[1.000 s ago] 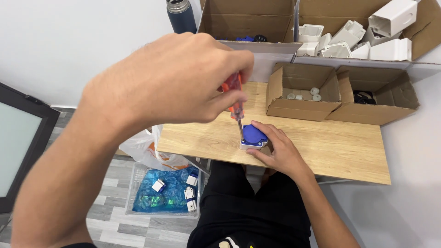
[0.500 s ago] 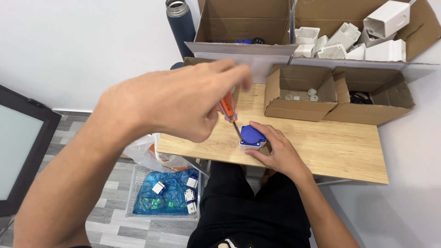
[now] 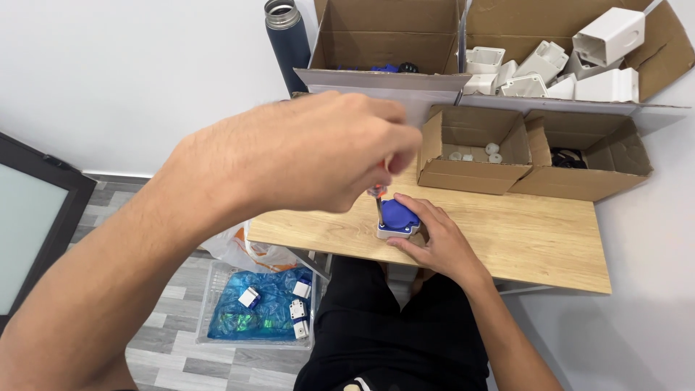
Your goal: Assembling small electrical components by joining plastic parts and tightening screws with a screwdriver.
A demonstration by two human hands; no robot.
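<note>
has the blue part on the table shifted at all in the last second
No. The blue part sits at the same spot near the wooden table's front edge, below the small cardboard box, held by the right hand. Only the camera framing differs.

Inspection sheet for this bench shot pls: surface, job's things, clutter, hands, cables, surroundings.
Surface: wooden table, bare around the work.
Job's things: blue-topped socket part; red-handled screwdriver standing tip-down on it.
Clutter: cardboard boxes at the back, one with white housings; dark flask.
Hands: left hand grips the screwdriver; right hand steadies the part.
Cables: nothing seen.
Surroundings: white wall; clear floor bin of blue bags and white parts; grey plank floor.
</note>
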